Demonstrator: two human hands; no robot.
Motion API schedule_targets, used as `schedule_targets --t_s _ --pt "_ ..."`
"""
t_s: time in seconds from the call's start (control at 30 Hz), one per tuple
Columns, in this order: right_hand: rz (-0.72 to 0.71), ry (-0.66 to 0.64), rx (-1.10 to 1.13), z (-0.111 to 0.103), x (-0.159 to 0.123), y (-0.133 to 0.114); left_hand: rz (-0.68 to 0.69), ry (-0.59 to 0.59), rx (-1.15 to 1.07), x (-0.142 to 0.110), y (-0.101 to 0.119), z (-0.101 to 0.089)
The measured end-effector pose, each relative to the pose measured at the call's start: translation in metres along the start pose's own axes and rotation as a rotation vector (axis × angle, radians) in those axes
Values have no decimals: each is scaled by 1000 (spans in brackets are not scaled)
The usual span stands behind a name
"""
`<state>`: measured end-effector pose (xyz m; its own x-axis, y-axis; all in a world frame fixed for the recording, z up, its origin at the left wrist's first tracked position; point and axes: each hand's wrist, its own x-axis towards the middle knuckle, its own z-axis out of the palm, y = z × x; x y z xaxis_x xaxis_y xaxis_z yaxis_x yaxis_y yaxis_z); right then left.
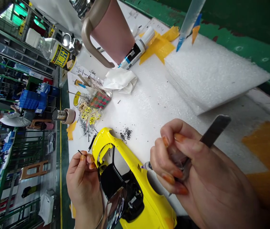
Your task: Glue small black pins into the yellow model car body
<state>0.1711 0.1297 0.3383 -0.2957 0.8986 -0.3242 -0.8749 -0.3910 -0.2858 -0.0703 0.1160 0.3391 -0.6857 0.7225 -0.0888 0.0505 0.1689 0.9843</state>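
Left hand (84, 181): thumb and fingers pinched narrow on a thin black piece (80, 152), fingers against the yellow car body (135, 171). Right hand (189, 159): curled closed round a flat dark blade (214, 130) and a narrow-tipped applicator (147, 165), tip at the body's side. Car body low in view, between the hands. Beyond: clear bag (90, 119) of yellow pieces; patterned box (100, 100), tools about it; pink mug (114, 31), contents hidden.

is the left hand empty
No, the left hand pinches a thin black piece between thumb and finger.
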Motion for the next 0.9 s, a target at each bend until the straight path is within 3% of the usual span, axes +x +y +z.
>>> schedule_targets --t_s 0.9 --pt "57 -4 43 -5 -1 -3 10 -35 13 -2 2 0"
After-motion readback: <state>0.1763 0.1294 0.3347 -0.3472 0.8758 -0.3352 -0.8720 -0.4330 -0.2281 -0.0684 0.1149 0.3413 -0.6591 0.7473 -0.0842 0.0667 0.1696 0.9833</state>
